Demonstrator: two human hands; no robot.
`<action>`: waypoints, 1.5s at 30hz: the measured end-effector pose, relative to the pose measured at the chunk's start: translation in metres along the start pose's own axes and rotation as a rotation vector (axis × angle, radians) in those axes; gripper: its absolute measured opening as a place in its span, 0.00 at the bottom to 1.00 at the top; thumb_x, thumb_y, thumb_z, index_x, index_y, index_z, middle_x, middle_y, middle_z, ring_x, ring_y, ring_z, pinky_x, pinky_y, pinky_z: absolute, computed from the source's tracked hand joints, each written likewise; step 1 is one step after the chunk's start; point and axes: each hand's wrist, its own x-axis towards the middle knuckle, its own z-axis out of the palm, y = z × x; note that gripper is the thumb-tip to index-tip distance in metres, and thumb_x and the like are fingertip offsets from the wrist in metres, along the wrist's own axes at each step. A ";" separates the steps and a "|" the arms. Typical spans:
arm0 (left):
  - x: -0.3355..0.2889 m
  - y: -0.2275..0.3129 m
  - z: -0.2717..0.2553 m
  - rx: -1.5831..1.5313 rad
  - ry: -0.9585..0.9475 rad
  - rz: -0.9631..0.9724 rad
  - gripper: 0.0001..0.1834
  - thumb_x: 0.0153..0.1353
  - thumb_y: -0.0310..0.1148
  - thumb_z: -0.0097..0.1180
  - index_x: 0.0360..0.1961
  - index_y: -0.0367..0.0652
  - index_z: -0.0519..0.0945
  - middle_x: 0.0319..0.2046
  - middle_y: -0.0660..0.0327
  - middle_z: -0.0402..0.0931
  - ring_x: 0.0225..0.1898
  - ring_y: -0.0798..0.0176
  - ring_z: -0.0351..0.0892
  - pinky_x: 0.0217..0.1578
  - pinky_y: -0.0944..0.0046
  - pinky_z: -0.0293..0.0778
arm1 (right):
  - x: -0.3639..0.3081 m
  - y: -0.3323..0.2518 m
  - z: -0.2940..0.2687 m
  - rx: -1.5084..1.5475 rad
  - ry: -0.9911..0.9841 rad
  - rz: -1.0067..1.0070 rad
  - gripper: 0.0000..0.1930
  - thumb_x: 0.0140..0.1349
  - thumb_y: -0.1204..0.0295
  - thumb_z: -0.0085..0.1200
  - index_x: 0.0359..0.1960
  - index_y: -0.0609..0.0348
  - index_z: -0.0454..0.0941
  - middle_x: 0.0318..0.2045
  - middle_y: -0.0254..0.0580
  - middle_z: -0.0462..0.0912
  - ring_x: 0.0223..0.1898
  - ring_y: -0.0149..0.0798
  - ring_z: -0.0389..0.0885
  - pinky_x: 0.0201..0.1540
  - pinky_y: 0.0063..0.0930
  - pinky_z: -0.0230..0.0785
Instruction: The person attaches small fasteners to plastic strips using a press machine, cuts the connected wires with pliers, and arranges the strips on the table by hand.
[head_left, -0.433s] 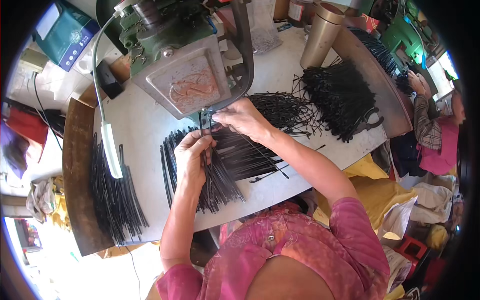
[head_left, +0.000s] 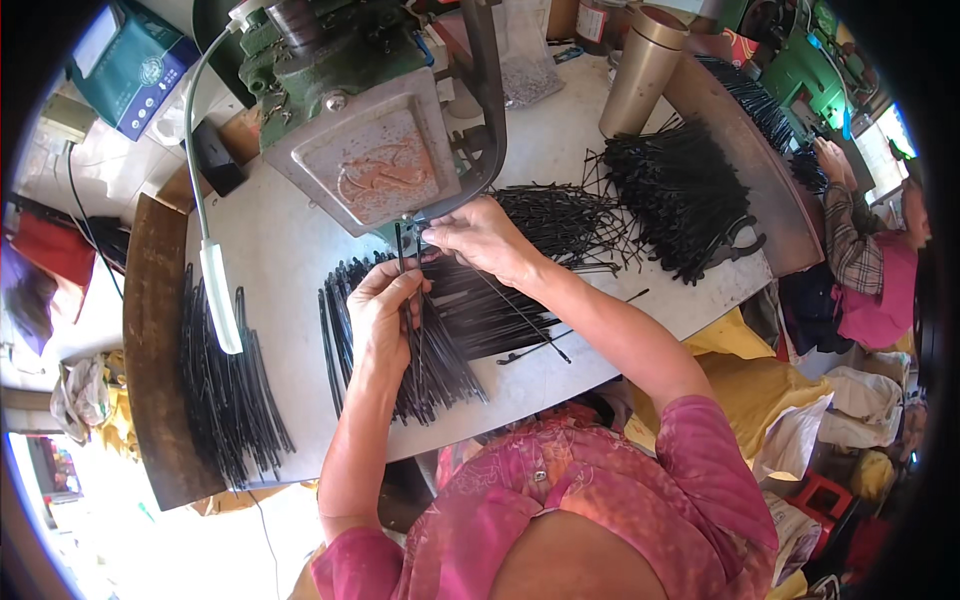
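My left hand [head_left: 382, 305] is closed around thin black rods [head_left: 399, 238], which stand nearly upright below the head of a green and grey machine [head_left: 377, 165]. Right beside it, my right hand [head_left: 482, 238] pinches with thumb and fingers just under the machine's lower edge. A thin black rod [head_left: 532, 327] slants from beneath that hand toward the table's front edge, and its upper end is hidden by the fingers. Under and around both hands lies a spread of similar black rods [head_left: 490, 315]. The exact point where rods meet the machine cannot be made out.
Black bundles lie at the table's left [head_left: 235, 400] and right [head_left: 675, 200], with pliers [head_left: 745, 240] by the right one. A white lamp [head_left: 220, 300] hangs at left. A gold tumbler [head_left: 645, 70] stands at the back. A co-worker's hand [head_left: 833, 163] shows at far right.
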 end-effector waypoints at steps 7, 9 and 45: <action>-0.001 0.000 0.000 0.010 0.012 -0.031 0.02 0.50 0.25 0.54 0.26 0.39 0.75 0.18 0.61 0.73 0.13 0.77 0.64 0.11 0.79 0.58 | -0.001 0.000 0.001 0.051 0.010 0.064 0.08 0.53 0.72 0.51 0.20 0.63 0.72 0.14 0.29 0.68 0.13 0.18 0.59 0.12 0.12 0.47; -0.002 0.004 -0.002 0.069 -0.021 -0.043 0.02 0.50 0.26 0.54 0.25 0.39 0.74 0.18 0.62 0.73 0.13 0.77 0.64 0.11 0.79 0.57 | -0.003 -0.001 -0.004 0.056 -0.029 0.090 0.08 0.53 0.72 0.51 0.21 0.64 0.72 0.14 0.29 0.68 0.12 0.18 0.59 0.11 0.13 0.47; 0.002 -0.008 0.016 0.009 0.015 0.078 0.05 0.53 0.28 0.52 0.23 0.39 0.72 0.17 0.64 0.69 0.12 0.77 0.60 0.11 0.78 0.54 | -0.008 0.003 0.014 0.240 0.095 0.134 0.07 0.56 0.74 0.48 0.24 0.66 0.71 0.14 0.33 0.68 0.11 0.21 0.60 0.10 0.15 0.49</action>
